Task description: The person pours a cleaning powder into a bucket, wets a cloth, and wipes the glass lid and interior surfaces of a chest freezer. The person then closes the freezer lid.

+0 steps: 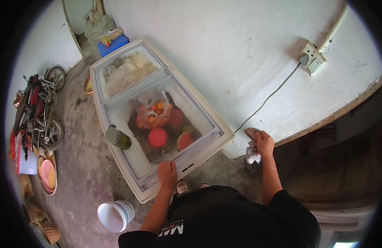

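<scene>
A chest freezer [203, 102] with a glass top stands before me. My left hand [167, 174] rests on the near edge of its lid; whether the fingers grip the frame is hard to tell. To the right of the freezer, my right hand [264, 144] holds a crumpled plastic bag [253, 155] with something brownish in it. Through the glass show a bag of orange fruits [153, 114], a round red thing [157, 137] and a cut piece of watermelon [185, 141]. More bagged food [129, 74] lies under the far pane. A lidded bottle [118, 138] with greenish contents is at the freezer's left rim.
A white bucket [116, 215] stands on the floor at the lower left. Further left are a motorcycle [39, 108] and a pink basket [48, 176] of yellow grains. A blue box [113, 45] sits beyond the freezer. A cord [268, 97] runs down from a wall socket [311, 58].
</scene>
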A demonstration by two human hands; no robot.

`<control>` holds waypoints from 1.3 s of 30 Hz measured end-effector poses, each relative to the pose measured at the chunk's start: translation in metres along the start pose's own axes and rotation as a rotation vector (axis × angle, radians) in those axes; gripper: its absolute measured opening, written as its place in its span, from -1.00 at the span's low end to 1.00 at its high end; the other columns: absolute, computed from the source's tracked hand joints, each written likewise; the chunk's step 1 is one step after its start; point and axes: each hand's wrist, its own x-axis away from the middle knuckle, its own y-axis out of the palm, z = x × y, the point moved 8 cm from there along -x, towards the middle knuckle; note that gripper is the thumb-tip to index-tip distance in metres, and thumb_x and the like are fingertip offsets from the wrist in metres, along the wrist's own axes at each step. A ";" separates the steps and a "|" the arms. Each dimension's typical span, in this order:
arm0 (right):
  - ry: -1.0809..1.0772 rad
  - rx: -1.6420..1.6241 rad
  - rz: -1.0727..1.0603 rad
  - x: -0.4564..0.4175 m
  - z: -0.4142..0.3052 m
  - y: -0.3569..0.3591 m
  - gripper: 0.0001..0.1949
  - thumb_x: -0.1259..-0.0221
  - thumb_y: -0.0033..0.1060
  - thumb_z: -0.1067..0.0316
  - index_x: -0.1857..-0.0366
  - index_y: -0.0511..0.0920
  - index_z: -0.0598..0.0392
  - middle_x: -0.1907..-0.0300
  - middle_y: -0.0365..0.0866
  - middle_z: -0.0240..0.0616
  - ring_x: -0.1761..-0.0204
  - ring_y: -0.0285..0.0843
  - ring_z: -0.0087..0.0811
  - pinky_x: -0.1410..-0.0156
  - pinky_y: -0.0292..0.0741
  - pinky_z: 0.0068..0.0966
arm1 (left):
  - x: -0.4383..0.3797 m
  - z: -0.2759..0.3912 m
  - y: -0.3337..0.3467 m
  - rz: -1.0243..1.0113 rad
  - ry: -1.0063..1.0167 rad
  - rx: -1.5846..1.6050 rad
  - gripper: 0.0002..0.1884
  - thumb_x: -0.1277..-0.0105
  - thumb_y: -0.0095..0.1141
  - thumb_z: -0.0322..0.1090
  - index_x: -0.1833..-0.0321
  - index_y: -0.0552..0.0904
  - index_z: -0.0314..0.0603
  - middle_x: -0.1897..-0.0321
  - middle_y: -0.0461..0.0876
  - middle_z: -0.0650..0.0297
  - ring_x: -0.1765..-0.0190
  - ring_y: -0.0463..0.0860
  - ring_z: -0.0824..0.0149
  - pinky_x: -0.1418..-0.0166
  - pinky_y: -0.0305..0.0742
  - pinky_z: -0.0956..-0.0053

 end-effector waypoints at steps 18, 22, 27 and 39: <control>-0.762 0.333 -0.157 0.011 -0.039 0.126 -0.79 0.06 0.06 0.47 0.31 0.57 -0.08 0.29 0.38 -0.23 0.17 0.41 -0.17 0.21 0.49 -0.27 | 0.005 0.003 -0.005 0.027 0.017 -0.007 -0.93 -0.17 0.09 -0.40 0.39 0.49 -0.21 0.45 0.45 0.08 0.31 0.44 0.02 0.22 0.33 0.20; -0.733 0.427 -0.307 0.003 -0.029 0.125 -0.80 0.07 0.08 0.44 0.32 0.57 -0.08 0.29 0.42 -0.20 0.16 0.43 -0.16 0.20 0.49 -0.25 | 0.005 0.001 -0.002 0.015 -0.007 0.008 -0.92 -0.16 0.09 -0.40 0.39 0.49 -0.21 0.45 0.45 0.10 0.29 0.44 0.02 0.21 0.33 0.21; -0.606 0.535 -0.568 -0.010 -0.028 0.135 -0.89 0.09 0.10 0.38 0.45 0.56 -0.13 0.34 0.53 -0.19 0.16 0.50 -0.13 0.18 0.49 -0.25 | 0.003 0.004 -0.001 0.016 -0.010 -0.012 -0.92 -0.15 0.10 -0.40 0.41 0.49 -0.22 0.44 0.45 0.11 0.28 0.44 0.03 0.20 0.34 0.21; 0.095 -0.549 -1.083 0.091 -0.019 0.141 -0.72 -0.26 0.09 0.24 0.04 0.53 0.13 0.46 0.57 -0.40 0.51 0.51 -0.61 0.48 0.45 -0.64 | 0.009 0.011 -0.014 0.059 -0.057 -0.002 -0.90 -0.09 0.12 -0.41 0.35 0.52 -0.21 0.38 0.49 0.10 0.22 0.48 0.01 0.12 0.36 0.20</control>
